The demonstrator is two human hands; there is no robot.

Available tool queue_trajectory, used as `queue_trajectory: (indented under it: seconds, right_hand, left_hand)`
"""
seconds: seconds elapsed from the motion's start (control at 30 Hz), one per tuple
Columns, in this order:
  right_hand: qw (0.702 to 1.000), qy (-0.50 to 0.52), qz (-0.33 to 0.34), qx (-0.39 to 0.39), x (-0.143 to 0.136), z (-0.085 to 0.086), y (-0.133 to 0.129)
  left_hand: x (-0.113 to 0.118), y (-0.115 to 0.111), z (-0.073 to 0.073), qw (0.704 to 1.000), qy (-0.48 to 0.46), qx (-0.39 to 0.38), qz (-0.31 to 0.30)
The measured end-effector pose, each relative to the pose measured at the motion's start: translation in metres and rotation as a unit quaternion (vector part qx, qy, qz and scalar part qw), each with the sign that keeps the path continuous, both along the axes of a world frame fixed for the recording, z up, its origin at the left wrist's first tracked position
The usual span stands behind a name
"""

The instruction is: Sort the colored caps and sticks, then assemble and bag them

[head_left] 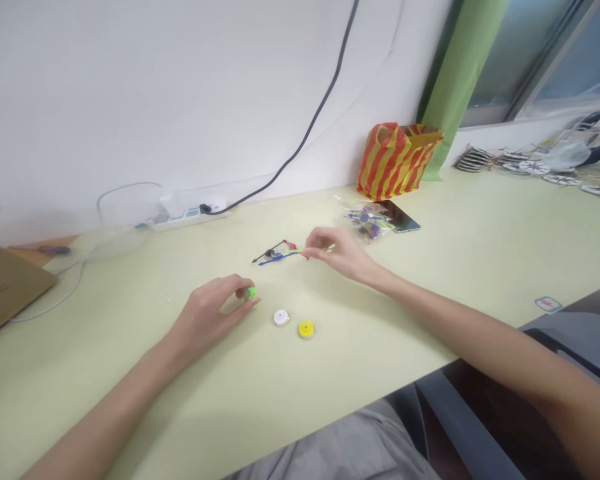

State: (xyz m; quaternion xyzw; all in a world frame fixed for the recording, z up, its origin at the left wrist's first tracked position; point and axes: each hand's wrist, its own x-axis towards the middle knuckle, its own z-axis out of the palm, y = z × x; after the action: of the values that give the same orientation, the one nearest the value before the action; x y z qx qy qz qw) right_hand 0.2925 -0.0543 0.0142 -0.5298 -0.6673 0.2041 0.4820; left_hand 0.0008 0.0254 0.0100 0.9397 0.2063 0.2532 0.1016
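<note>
My left hand (220, 303) pinches a small bright green round piece (253, 292) between thumb and fingertips, just above the table. The fingers hide part of it. Nearby on the tabletop lie a white disc-shaped piece (281, 318) and a yellow one (307, 329), each with a small knob in the middle. Farther back, my right hand (337, 252) has its thumb and fingers closed on a thin yellow-green strip, mostly covered by the fingers. Beside those fingertips is a small group of thin arrow-ended strips (277, 257) in blue, black and red.
Behind my right hand are clear bags of coloured parts (367, 219) and a dark phone or tablet (401, 217). A red-and-yellow striped bag (395, 163) stands by the wall. A power strip (190, 213) with cables and a cardboard box (10, 287) are at left.
</note>
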Motion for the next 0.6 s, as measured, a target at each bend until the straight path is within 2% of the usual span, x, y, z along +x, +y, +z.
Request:
queue_trajectory:
  seconds: [0.1,0.17,0.27,0.37,0.43,0.47,0.53,0.6]
  right_hand:
    - [0.987,-0.096,-0.132,-0.011,0.021,-0.013,0.012]
    - [0.971,-0.166,-0.173,-0.025,0.028,-0.021,0.017]
    - [0.954,-0.242,-0.173,-0.042,0.029,-0.026,0.020]
    - [0.950,-0.265,-0.163,-0.036,0.022,-0.023,0.017]
    - [0.960,-0.248,-0.132,-0.015,0.014,-0.018,0.011]
    - [0.968,-0.231,-0.095,-0.007,0.010,-0.015,0.007]
    - [0.982,-0.185,0.022,-0.017,0.001,-0.009,-0.002]
    - [0.971,-0.136,0.173,-0.089,-0.009,-0.005,-0.011]
  left_hand:
    - [0.001,0.004,-0.003,1.000,0.015,-0.001,-0.013]
    - [0.002,0.003,-0.005,1.000,0.020,-0.001,-0.022]
    - [0.004,-0.002,-0.006,0.999,0.019,-0.028,-0.025]
    - [0.006,-0.008,-0.005,0.997,0.015,-0.077,-0.009]
    - [0.008,-0.010,-0.003,0.993,0.002,-0.116,0.009]
    - [0.008,-0.010,-0.002,0.991,-0.004,-0.134,0.016]
    - [0.009,-0.009,0.000,0.986,-0.002,-0.164,0.013]
    - [0.008,-0.006,0.002,0.983,0.026,-0.182,-0.017]
